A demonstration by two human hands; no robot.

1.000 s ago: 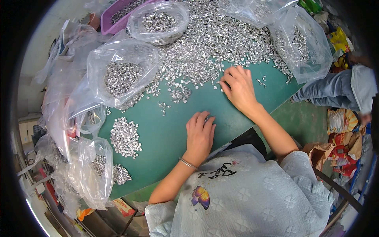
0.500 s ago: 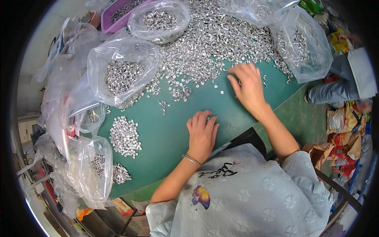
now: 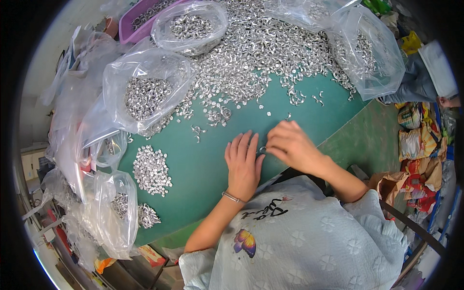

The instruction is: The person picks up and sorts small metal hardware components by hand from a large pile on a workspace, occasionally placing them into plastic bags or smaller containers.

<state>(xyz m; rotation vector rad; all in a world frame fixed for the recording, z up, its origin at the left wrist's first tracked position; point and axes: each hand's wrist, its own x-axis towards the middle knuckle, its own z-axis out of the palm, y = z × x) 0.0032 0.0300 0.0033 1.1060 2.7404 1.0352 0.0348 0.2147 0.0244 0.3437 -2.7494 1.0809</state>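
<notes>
My left hand rests palm down on the green table with its fingers stretched out. Whatever may lie beneath the palm is hidden. Close to its thumb is a small curved silver metal piece, which the bent, slightly blurred fingertips of my right hand appear to pinch. Another curved piece lies just beyond the right hand. Farther off spreads a large heap of similar curved metal pieces, with small flower-shaped ones along its near edge.
A pile of small flower-shaped metal pieces lies at the left. Clear plastic bags of metal parts ring the heap, and a purple bin stands at the far left. Another person's leg shows beyond the table's right edge.
My right hand has come from the heap's edge toward me, beside my left hand. Several curved pieces now lie loose where it was. My left hand's fingers have straightened.
</notes>
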